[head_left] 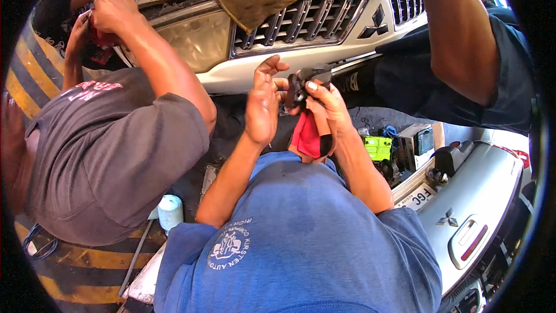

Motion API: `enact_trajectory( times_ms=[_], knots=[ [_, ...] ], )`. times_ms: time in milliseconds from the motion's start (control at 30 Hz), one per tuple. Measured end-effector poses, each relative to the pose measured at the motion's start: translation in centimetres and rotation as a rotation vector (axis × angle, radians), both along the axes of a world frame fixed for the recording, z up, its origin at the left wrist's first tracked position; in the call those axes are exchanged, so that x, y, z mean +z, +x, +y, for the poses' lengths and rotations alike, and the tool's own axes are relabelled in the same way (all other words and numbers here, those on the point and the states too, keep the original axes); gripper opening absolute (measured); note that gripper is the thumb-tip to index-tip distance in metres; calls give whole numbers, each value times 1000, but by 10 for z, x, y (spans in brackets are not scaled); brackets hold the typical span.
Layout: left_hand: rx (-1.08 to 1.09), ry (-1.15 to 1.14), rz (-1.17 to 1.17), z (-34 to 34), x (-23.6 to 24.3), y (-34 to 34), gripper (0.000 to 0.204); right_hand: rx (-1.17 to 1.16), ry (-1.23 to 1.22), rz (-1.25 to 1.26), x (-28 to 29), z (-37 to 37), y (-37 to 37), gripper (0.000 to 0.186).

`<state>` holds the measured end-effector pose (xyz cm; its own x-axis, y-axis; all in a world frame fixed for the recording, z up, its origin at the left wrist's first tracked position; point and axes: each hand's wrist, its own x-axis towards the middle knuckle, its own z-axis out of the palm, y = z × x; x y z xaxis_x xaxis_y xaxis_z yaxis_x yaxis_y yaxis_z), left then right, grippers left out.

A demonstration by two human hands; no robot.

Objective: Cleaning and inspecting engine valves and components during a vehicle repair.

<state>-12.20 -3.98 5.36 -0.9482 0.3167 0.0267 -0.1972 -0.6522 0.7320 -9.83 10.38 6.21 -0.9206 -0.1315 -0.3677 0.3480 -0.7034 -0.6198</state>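
In front of my chest, my right hand [330,104] grips a small black part [298,91] with a round hole in its face. Its thumb presses on top of the part. Below that hand hangs a folded red and tan piece [308,133], cloth or sanding sheet; I cannot tell which. My left hand [264,104] is raised on the other side of the part, its fingers apart and slightly curled. Its thumb side is close to the part, and whether it touches is hidden.
Ahead is a car's front grille [301,20], with a brown cloth [249,3] and loose metal pieces over it. Co-workers lean in at left [116,145] and right [463,64]. A silver tailgate [463,197], a lime-green box [377,148] and a light-blue canister [170,213] stand around me.
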Motion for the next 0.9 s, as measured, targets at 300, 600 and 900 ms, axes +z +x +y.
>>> enact_trajectory(
  times_ms=[300, 600, 900],
  knots=[
    [-183, 217, -186, -10, 3, -3, 66, -150, -34, 93, 4, 10, -11, 19],
    [101, -514, 134, 11, 9, 1, 30, -209, 189, 183, 13, -5, -8, 15],
    [-52, -370, -100, -10, 7, -3, 31, -157, 72, 190, 34, 23, -14, 43]
  ],
)
